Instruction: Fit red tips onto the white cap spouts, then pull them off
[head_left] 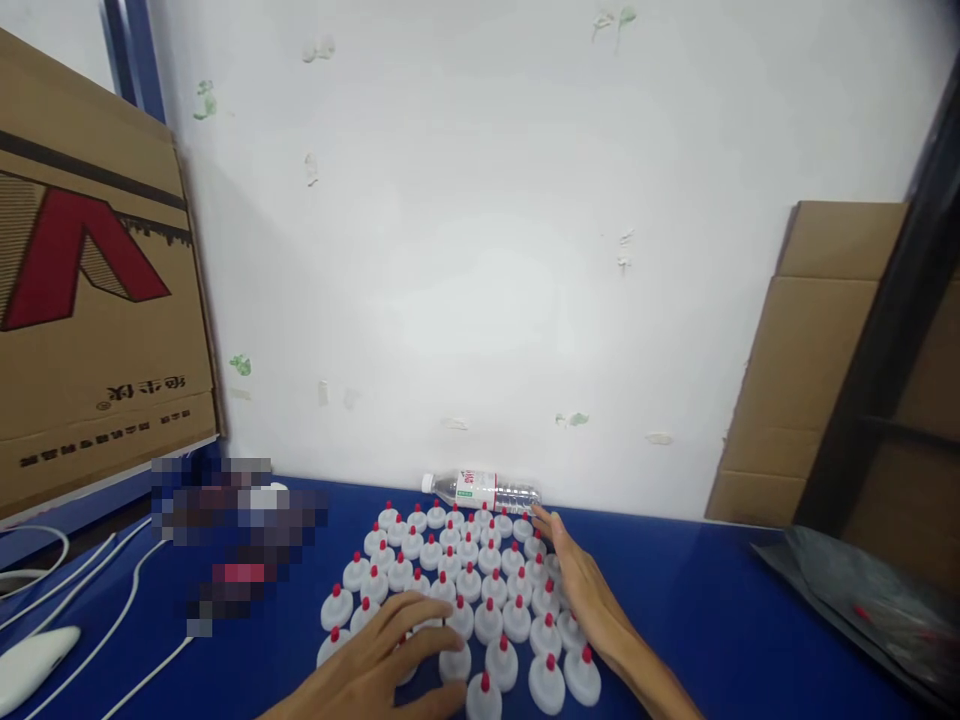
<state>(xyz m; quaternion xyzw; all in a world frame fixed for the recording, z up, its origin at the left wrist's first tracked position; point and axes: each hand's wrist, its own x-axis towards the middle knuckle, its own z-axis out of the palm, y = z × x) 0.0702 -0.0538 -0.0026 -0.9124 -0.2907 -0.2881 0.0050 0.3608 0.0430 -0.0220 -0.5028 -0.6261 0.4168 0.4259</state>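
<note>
Your white caps with red tips (480, 580) stand upright in a tight cluster of rows at the middle of the blue surface (712, 600), running from near its far edge toward you. Each is a squat white dome with a small red nozzle on top, and they sit touching or just beside one another.

Your left hand (390, 655) lies palm down on the near left of the cluster, fingers spread and lightly curled over a few caps, touching them; you cannot tell whether it grips any. Your right hand (581, 590) is open and flat, fingers straight, pressed along the right side of the cluster, with its fingertips near the far edge.

Just beyond the caps a clear plastic water bottle (480, 489) lies on its side against the white wall (480, 250). White cables (112, 610) and a white mouse (34, 660) sit at the left edge. A cardboard box (90, 280) leans at the far left, more cardboard (810, 350) stands at the right, and a dark plastic bag (870, 595) lies at the right edge.
</note>
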